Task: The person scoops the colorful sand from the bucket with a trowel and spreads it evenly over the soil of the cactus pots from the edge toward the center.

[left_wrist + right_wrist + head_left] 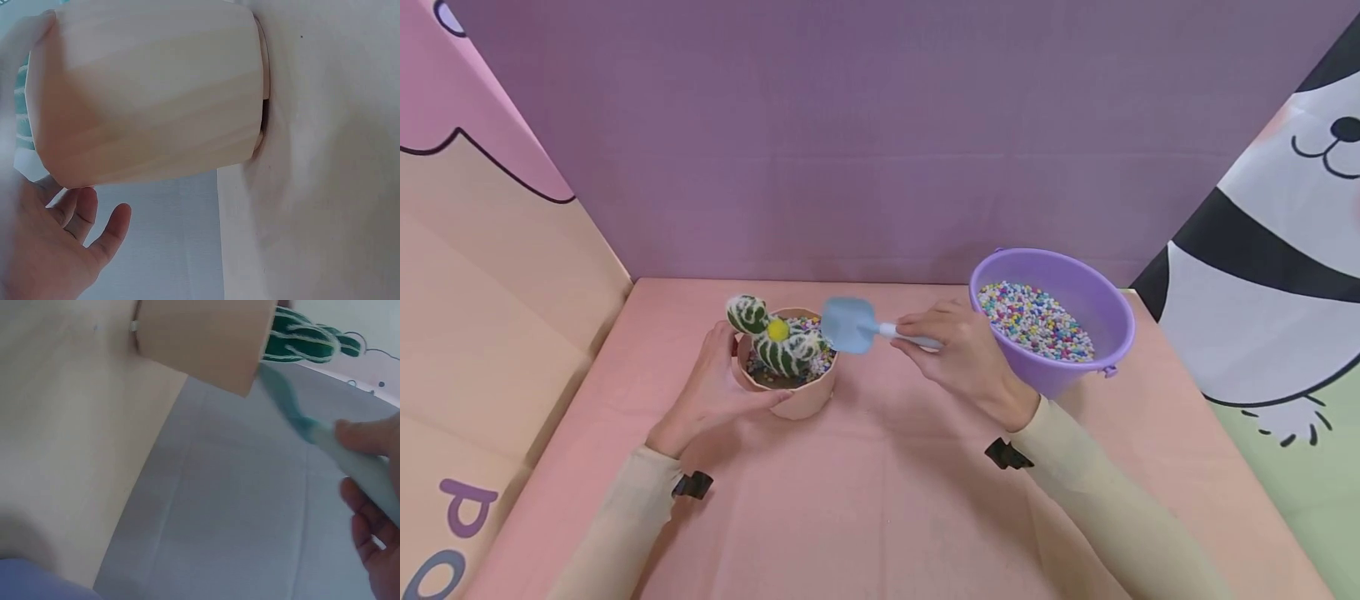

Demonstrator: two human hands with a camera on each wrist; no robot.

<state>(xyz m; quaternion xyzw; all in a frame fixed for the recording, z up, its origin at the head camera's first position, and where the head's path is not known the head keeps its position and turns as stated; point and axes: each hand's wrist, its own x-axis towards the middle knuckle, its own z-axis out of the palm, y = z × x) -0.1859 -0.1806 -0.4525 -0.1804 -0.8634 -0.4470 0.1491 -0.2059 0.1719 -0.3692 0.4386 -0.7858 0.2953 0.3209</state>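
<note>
A peach flowerpot [807, 401] stands on the table at centre left, holding a green-and-white cactus [778, 357] with a yellow bloom and colourful pebbles [822, 367]. My left hand [713, 385] grips the pot from the left, its thumb along the near side below the rim and fingers round the far side. My right hand [964, 354] holds the pale handle of a light blue toy shovel [848, 325]. The shovel's blade is at the pot's right rim; in the right wrist view, the blade tip meets the rim by the cactus.
A purple bucket [1103, 310], partly filled with multicoloured pebbles [1036, 323], stands on the right, just beyond my right hand. Pink cloth [880, 500] covers the table. A purple backdrop [880, 150] rises behind, with printed panels on both sides.
</note>
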